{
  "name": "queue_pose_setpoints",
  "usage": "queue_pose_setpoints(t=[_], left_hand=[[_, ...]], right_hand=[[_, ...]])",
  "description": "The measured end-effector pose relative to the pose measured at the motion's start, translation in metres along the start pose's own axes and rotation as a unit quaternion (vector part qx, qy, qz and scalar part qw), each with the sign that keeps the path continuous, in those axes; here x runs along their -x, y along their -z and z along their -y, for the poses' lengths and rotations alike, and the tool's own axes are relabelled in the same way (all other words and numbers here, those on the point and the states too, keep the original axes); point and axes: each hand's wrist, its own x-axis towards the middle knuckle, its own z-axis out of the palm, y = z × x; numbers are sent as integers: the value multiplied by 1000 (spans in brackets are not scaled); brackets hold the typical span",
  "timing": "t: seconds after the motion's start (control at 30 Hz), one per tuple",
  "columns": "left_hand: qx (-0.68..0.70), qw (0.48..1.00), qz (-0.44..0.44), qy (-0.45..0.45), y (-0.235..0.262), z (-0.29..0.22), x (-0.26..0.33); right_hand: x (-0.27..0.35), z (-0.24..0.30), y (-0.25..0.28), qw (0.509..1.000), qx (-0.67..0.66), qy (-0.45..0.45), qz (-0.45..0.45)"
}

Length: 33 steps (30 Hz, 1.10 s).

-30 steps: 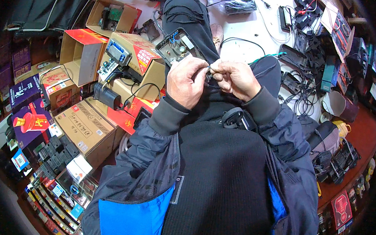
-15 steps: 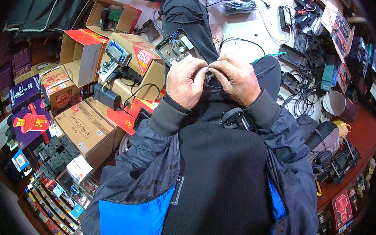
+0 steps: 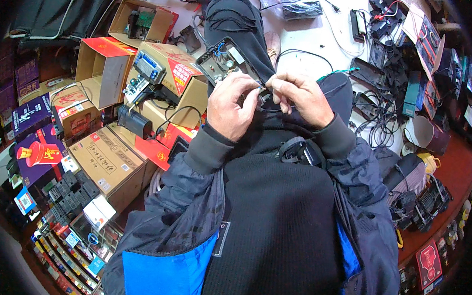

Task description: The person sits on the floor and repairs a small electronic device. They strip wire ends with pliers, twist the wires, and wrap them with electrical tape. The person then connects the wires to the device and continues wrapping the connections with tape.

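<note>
While a tiny dark piece [image 3: 260,88], too small to identify, appears to be pinched between the thumb and forefinger of the left hand [image 3: 231,106], the right hand [image 3: 303,100] is held just beside it at three o'clock. Half a second ago the two sets of fingertips were joined; now a narrow gap is seen between them. The right thumb and forefinger are bent close together, but whether anything is gripped there cannot be told. By this parting, the piece seems to be left mainly to the left pinch, with fine handling still under way. At ten o'clock from the fingertips, an open black casing [image 3: 225,60] with blue wires [image 3: 218,51] is propped by the leg; at nine o'clock, a brown carton [image 3: 195,93] is seen.
</note>
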Motion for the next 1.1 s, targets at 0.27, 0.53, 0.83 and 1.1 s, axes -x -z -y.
queue_pose_setpoints(t=[0.27, 0.53, 0.83, 1.1], left_hand=[[-94, 996, 6, 13, 19, -17, 12], [-54, 996, 19, 70, 23, -17, 20], [24, 992, 15, 124, 24, -15, 26], [38, 987, 17, 158, 26, -11, 26]], right_hand=[[8, 1, -16, 992, 110, 60, 23], [-6, 10, -12, 967, 202, 120, 101], [-24, 15, -8, 894, 350, 247, 129], [-24, 13, -17, 878, 358, 300, 107]])
